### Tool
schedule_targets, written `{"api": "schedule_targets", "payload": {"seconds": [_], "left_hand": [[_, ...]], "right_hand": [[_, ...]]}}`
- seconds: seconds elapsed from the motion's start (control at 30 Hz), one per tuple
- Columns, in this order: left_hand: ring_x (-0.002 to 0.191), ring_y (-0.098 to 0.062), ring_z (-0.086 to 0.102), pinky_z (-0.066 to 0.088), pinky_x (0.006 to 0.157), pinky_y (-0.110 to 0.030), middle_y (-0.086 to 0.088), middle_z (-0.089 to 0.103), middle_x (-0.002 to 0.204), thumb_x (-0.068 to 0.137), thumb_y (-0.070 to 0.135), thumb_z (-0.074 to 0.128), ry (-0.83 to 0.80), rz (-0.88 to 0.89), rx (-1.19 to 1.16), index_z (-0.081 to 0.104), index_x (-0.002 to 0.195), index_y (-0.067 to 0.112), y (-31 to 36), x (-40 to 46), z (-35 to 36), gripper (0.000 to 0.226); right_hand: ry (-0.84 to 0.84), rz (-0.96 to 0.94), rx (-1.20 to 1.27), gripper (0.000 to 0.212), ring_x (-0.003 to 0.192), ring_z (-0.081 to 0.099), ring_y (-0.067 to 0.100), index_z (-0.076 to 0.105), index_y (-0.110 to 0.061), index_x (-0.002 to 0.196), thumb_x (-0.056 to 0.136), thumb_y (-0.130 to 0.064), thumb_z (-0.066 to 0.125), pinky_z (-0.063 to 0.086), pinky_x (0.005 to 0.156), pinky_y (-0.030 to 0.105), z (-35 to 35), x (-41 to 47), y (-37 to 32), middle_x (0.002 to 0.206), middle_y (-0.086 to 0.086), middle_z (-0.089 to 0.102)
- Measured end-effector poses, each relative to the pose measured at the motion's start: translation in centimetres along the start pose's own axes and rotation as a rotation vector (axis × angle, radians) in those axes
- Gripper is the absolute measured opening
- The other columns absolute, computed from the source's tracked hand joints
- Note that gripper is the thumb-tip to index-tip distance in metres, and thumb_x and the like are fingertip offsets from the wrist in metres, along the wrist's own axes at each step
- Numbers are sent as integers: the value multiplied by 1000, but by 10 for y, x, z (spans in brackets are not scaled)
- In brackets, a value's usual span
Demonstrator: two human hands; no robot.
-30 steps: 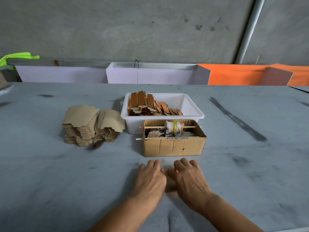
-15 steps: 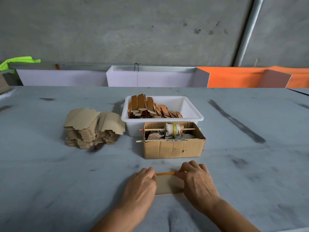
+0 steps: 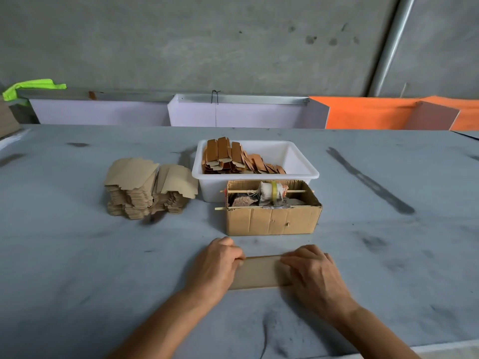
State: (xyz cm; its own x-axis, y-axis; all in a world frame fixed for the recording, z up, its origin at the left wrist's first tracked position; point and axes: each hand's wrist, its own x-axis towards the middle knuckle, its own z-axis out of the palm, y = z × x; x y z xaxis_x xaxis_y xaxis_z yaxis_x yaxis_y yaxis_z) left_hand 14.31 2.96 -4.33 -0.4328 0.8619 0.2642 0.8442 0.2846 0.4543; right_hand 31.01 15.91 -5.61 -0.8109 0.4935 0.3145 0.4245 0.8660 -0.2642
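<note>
While the left hand (image 3: 215, 268) pinches the cardboard strip (image 3: 259, 272) on the bench (image 3: 77, 255), the right hand (image 3: 313, 275) lies with its grip spread, pressing it.

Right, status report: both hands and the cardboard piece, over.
Left hand grips flat tan cardboard piece; right hand presses its other end. Brown cardboard box beyond, apart.

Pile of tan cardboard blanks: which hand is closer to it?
Left. The left hand sits front-right of the pile; the right hand lies farther right, beyond the card strip.
</note>
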Motion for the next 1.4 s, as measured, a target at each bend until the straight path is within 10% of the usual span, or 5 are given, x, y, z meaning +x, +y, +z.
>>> {"api": "schedule_targets", "payload": {"seconds": [0.3, 0.67, 0.97, 1.2, 1.4], "left_hand": [[94, -15, 56, 41, 80, -23, 1, 62, 96, 85, 11, 64, 58, -34, -26, 72, 91, 13, -7, 4, 6, 10], [63, -7, 46, 37, 60, -22, 3, 55, 70, 71, 56, 52, 164, -284, -797, 68, 83, 4, -5, -1, -9, 55], [49, -8, 58, 42, 46, -15, -3, 66, 61, 72, 0, 74, 158, -334, -1070, 68, 86, 10, 3, -4, -6, 18], [57, -12, 65, 53, 57, -18, -6, 69, 63, 72, 3, 70, 339, -411, -1317, 67, 75, 5, 9, 3, -1, 5], [59, -13, 65, 56, 61, -20, -6, 69, 65, 64, 12, 71, 298, -419, -1359, 66, 78, 3, 14, 3, 2, 17]], "right_hand": [[-117, -136, 199, 30, 123, 38, -4, 66, -33, 98, 82, -57, 58, 30, 100, 26, -11, -14, 16, 126, -24, 49], [88, 187, 678, 18, 81, 62, 5, 69, -23, 78, 89, -9, 62, 46, 70, 13, -14, -3, 11, 84, -7, 70], [123, 269, 843, 17, 66, 58, 9, 68, -17, 76, 89, -8, 61, 44, 60, 18, -17, -2, 8, 70, 1, 65], [296, 460, 1063, 36, 75, 66, 11, 65, -26, 102, 72, -11, 77, 54, 63, 22, -23, -3, -8, 95, -7, 70], [206, 532, 1203, 32, 52, 58, 14, 58, -30, 111, 85, -11, 66, 43, 46, 21, -27, 1, -24, 66, 8, 67]]}}
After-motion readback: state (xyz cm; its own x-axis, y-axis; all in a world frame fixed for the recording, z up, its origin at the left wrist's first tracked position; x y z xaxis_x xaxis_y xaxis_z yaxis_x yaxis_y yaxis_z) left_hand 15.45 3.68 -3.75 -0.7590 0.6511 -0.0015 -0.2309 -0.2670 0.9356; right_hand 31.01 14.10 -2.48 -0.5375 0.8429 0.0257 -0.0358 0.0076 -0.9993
